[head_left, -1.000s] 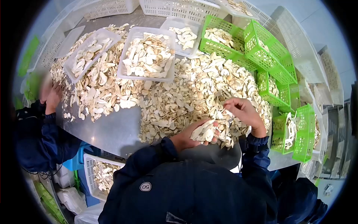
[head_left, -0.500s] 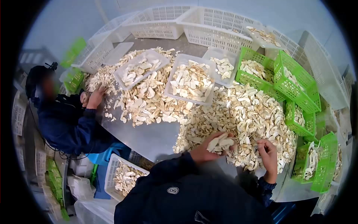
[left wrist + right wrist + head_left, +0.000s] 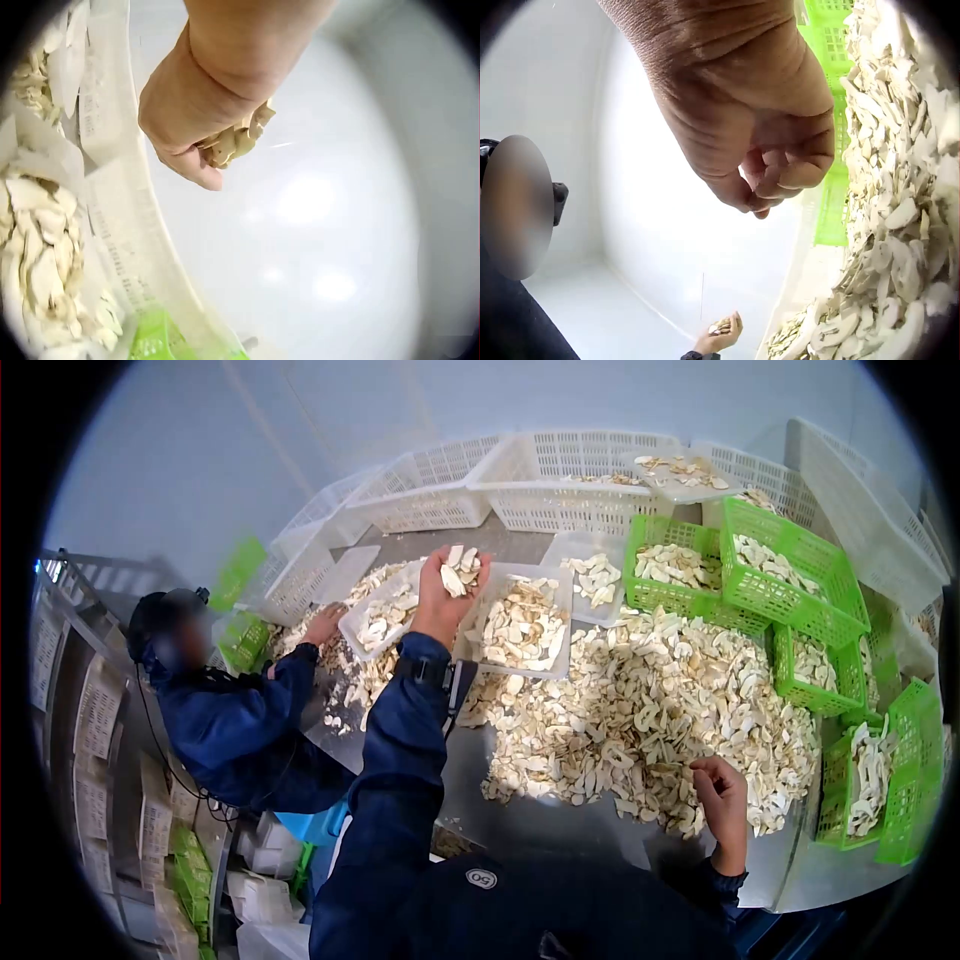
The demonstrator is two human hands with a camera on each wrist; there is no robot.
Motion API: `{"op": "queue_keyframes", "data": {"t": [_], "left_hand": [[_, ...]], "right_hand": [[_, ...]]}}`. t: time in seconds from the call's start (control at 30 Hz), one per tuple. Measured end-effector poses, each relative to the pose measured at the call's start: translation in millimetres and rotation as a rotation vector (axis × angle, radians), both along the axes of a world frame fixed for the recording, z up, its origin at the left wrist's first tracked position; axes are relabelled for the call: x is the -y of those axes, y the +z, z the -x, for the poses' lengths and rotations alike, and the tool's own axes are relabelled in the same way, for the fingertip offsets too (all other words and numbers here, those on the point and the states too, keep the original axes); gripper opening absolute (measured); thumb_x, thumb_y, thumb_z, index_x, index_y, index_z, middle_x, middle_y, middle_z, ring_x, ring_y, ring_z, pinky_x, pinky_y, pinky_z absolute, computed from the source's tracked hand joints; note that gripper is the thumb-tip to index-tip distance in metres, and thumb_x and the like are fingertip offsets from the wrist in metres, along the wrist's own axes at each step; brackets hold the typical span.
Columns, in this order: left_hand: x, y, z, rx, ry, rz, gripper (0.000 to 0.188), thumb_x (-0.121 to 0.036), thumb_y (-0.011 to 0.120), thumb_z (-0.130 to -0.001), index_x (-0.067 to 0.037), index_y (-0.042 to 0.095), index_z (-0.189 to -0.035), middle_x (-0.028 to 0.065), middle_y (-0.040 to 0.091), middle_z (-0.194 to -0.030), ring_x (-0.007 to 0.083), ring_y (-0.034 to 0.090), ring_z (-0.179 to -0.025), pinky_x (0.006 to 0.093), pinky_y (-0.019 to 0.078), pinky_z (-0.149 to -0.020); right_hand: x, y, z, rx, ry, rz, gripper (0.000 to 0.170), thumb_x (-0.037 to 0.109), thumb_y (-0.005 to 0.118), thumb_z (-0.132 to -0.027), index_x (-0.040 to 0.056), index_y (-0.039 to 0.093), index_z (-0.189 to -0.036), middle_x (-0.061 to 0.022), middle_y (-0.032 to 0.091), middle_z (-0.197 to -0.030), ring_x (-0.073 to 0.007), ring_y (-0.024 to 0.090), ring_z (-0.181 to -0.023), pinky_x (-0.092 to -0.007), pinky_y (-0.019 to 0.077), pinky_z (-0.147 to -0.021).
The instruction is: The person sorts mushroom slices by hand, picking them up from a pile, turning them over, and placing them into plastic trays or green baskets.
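Raised over the clear tubs at the centre-left is my left hand [image 3: 440,600], gripping a small bundle of pale dried slices [image 3: 460,570], which look like mushroom. The left wrist view shows that hand [image 3: 202,112] curled round the slices [image 3: 240,142]. My right hand [image 3: 722,810] hovers near the front edge of the large slice pile [image 3: 700,700]. In the right wrist view its fingers [image 3: 799,161] are curled with the thumb against them, and no slice shows there. The tub [image 3: 565,610] nearest my left hand holds more slices.
Green baskets [image 3: 690,595] with slices line the right side; white crates [image 3: 575,510] stand along the back. Another person [image 3: 230,710] works at the left, reaching towards slices. A smaller clear tub [image 3: 610,610] sits beside the green baskets.
My left hand has risen from the pile's front up and left over the tubs, still holding slices. The right hand stays low by the pile. The head view has tilted up and shifted left.
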State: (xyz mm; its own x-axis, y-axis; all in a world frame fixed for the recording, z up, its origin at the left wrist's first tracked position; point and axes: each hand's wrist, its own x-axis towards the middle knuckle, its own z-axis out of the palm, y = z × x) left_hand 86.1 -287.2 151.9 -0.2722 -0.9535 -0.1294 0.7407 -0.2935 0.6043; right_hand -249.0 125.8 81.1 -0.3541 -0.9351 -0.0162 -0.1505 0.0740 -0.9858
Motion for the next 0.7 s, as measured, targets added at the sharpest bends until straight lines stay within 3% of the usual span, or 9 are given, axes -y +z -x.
{"op": "queue_keyframes", "data": {"t": [0.1,0.2,0.23,0.33,0.37,0.47,0.5,0.6,0.7], "left_hand": [[44,-11,-7,0.056,0.054,-0.014,0.043,-0.034,0.048,-0.097,0.005,0.057,-0.111,0.0214,0.067,-0.104,0.0364,0.068,-0.092,0.0425,0.0591,-0.076],[77,-37,-11,0.142,0.034,0.021,0.044,-0.037,0.047,-0.097,0.003,0.057,-0.112,0.0200,0.067,-0.102,0.0361,0.067,-0.093,0.0449,0.0575,-0.078],[82,-44,-6,0.117,0.075,-0.010,0.049,-0.042,0.047,-0.098,0.001,0.055,-0.121,0.0188,0.066,-0.104,0.0347,0.065,-0.096,0.0473,0.0548,-0.085],[104,-73,-8,0.337,0.101,0.088,0.056,-0.047,0.048,-0.098,-0.002,0.050,-0.132,0.0183,0.063,-0.111,0.0331,0.062,-0.101,0.0486,0.0513,-0.092],[103,-76,-5,0.440,0.072,0.062,0.067,-0.051,0.048,-0.098,-0.003,0.041,-0.144,0.0195,0.058,-0.124,0.0311,0.059,-0.108,0.0482,0.0498,-0.094],[121,-94,-12,0.721,-0.071,0.169,0.076,-0.058,0.044,-0.097,-0.006,0.035,-0.151,0.0204,0.053,-0.137,0.0324,0.054,-0.118,0.0529,0.0392,-0.105],[95,-72,-1,0.924,-0.105,0.219,0.082,-0.064,0.040,-0.096,-0.006,0.032,-0.153,0.0197,0.048,-0.145,0.0329,0.049,-0.127,0.0546,0.0213,-0.115],[99,-73,5,0.971,-0.111,0.405,0.082,-0.066,0.037,-0.097,-0.006,0.033,-0.153,0.0187,0.045,-0.149,0.0333,0.041,-0.136,0.0545,0.0070,-0.117],[83,-52,27,0.954,-0.112,0.437,0.079,-0.063,0.041,-0.097,-0.002,0.039,-0.149,0.0200,0.047,-0.148,0.0313,0.037,-0.142,0.0462,0.0105,-0.119]], "right_hand": [[5,-19,-4,0.129,-0.111,0.032,0.010,0.007,0.058,-0.097,0.0014,0.066,-0.098,0.0067,0.054,-0.071,-0.0014,0.045,-0.060,-0.0190,0.0348,-0.054],[11,-23,-12,0.164,-0.105,0.092,0.010,0.009,0.059,-0.097,0.0024,0.067,-0.096,0.0067,0.055,-0.071,-0.0016,0.046,-0.060,-0.0187,0.0358,-0.054],[11,-22,-12,0.204,-0.101,0.082,0.009,0.006,0.061,-0.095,-0.0001,0.068,-0.098,0.0064,0.057,-0.075,-0.0009,0.047,-0.065,-0.0181,0.0348,-0.057],[11,-20,-11,0.232,-0.116,0.097,0.010,0.007,0.061,-0.096,0.0002,0.068,-0.098,0.0064,0.057,-0.075,-0.0009,0.047,-0.065,-0.0182,0.0351,-0.057],[11,-23,-10,0.237,-0.143,0.127,0.010,0.008,0.060,-0.096,0.0005,0.067,-0.097,0.0062,0.057,-0.074,-0.0009,0.046,-0.064,-0.0182,0.0346,-0.057],[10,-22,-6,0.288,-0.208,0.139,0.011,0.010,0.060,-0.097,0.0010,0.067,-0.097,0.0059,0.057,-0.075,-0.0011,0.046,-0.064,-0.0181,0.0341,-0.056],[11,-27,-3,0.294,-0.231,0.138,0.012,0.012,0.060,-0.097,0.0015,0.067,-0.097,0.0063,0.056,-0.074,-0.0012,0.045,-0.063,-0.0182,0.0326,-0.055],[11,-32,0,0.329,-0.251,0.184,0.013,0.013,0.059,-0.098,0.0020,0.067,-0.097,0.0070,0.053,-0.072,-0.0010,0.043,-0.061,-0.0189,0.0309,-0.054],[11,-35,2,0.314,-0.343,0.200,0.013,0.013,0.058,-0.099,0.0032,0.066,-0.097,0.0071,0.051,-0.071,-0.0009,0.041,-0.061,-0.0195,0.0293,-0.053]]}}
